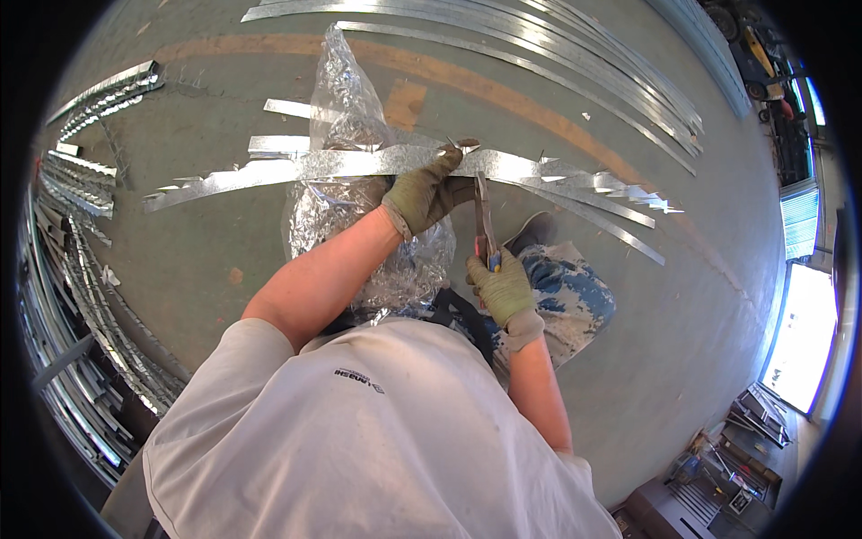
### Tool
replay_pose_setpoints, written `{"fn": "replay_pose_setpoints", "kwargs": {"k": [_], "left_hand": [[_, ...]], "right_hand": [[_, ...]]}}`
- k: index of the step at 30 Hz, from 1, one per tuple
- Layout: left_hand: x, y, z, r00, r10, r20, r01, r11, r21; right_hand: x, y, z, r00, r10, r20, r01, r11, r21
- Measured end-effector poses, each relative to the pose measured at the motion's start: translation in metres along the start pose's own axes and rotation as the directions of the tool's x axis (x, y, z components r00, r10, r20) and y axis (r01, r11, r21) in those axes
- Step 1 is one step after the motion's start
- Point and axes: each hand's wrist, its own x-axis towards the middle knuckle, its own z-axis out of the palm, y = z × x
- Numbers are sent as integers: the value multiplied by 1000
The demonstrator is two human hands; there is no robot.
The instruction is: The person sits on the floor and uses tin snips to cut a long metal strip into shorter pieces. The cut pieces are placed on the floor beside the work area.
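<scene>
My left hand point(420, 196), in an olive work glove, is closed on the edge of a shiny sheet-metal strip point(346, 163). The strip lies crosswise in front of me on a stack of similar strips, over a bundle in clear plastic wrap point(310, 220). My right hand point(505, 286), gloved too, is wrapped round the handles of metal snips point(484, 216), which have red and blue on the grips. The blades point away from me and reach the strip's near edge, just right of my left hand. Whether they touch the metal, I cannot tell.
More long metal strips point(539, 54) lie on the green floor ahead. Piles of bent metal pieces point(99, 296) run along the left. My bent knee point(575, 301) is close to my right hand. Metal racks and tools point(741, 463) stand at the lower right.
</scene>
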Motion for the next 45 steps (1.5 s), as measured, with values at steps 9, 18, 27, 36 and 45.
{"fn": "replay_pose_setpoints", "kwargs": {"k": [9, 18, 27, 36, 45], "left_hand": [[-3, 2, 8, 999, 7, 38, -7, 1000, -7], [-2, 4, 10, 1000, -19, 18, 19, 1000, -10], [-2, 0, 9, 1000, -13, -24, 12, 999, -31], [-2, 2, 1, 998, -61, 15, 62, 998, -35], [-11, 9, 6, 996, 54, -65, -52, 998, 32]], "right_hand": [[-5, -9, -2, 999, 35, -15, -35, 997, -62], [19, 33, -4, 999, -39, -19, 37, 994, -105], [2, 2, -23, 953, 75, 294, -158, 950, 269], [8, 34, 6, 696, -309, 648, -560, 332, 759], [8, 20, -30, 759, -173, 628, -464, 533, 707]]}}
